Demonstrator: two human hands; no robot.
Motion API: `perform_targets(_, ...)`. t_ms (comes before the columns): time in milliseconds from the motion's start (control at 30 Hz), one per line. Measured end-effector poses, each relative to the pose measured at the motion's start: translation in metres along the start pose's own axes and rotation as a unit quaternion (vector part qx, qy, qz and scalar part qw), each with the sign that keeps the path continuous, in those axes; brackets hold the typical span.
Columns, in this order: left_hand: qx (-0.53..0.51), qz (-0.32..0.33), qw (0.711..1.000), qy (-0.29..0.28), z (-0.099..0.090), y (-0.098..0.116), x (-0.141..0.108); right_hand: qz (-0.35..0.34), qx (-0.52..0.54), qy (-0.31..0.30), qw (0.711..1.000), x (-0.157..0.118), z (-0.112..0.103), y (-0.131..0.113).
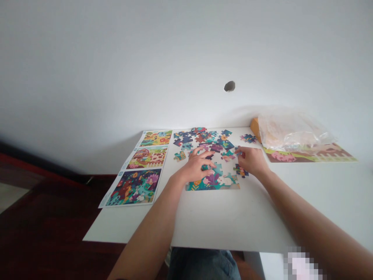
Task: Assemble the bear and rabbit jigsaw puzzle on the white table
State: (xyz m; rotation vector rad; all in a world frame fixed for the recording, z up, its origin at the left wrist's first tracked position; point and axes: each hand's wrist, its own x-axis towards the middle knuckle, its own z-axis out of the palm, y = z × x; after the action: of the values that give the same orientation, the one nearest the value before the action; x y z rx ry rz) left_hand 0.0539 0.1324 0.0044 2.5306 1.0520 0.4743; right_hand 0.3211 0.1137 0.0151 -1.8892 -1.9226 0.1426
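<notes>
The right hand [253, 160] is drawn narrow at a jigsaw piece [238, 149]; whether it grips it, I cannot tell. The left hand [192, 168] spreads wide over the joined rabbit section [224, 181], near the loose puzzle pieces [226, 134] on the white table [221, 217]. Light, flat left fingers would steady the joints; edge-pinching the piece should keep its tabs visible.

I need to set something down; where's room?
Bare table: in front of the rabbit section, between left forearm and right forearm; and right of both, in front of the pig strip. Crowded: beyond the rabbit section, among loose pieces.
</notes>
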Motion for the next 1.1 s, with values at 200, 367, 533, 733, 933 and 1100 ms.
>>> perform_targets(200, 0.002, -0.005, 1.0, -0.009, -0.002, 0.003, 0.0, 0.029, 0.021, -0.029, 0.999, 0.006, -0.015, 0.018)
perform_targets(367, 0.006, -0.004, 1.0, -0.016, -0.004, 0.006, -0.001, -0.048, 0.005, -0.144, 0.988, 0.0, -0.019, 0.018)
perform_targets(533, 0.0, -0.002, 0.999, -0.033, -0.005, 0.005, -0.003, -0.091, 0.005, -0.199, 0.976, -0.003, -0.019, 0.016)
perform_targets(733, 0.0, 0.018, 0.999, -0.045, -0.006, 0.004, -0.003, -0.016, -0.028, -0.156, 0.987, 0.001, -0.02, 0.024)
perform_targets(933, 0.014, 0.005, 0.999, 0.035, -0.002, -0.001, 0.0, 0.122, -0.046, -0.02, 0.991, 0.007, -0.004, 0.025)
perform_targets(1100, 0.047, -0.06, 0.991, 0.113, 0.005, -0.012, 0.002, 0.145, -0.038, -0.05, 0.987, 0.012, 0.007, 0.031)
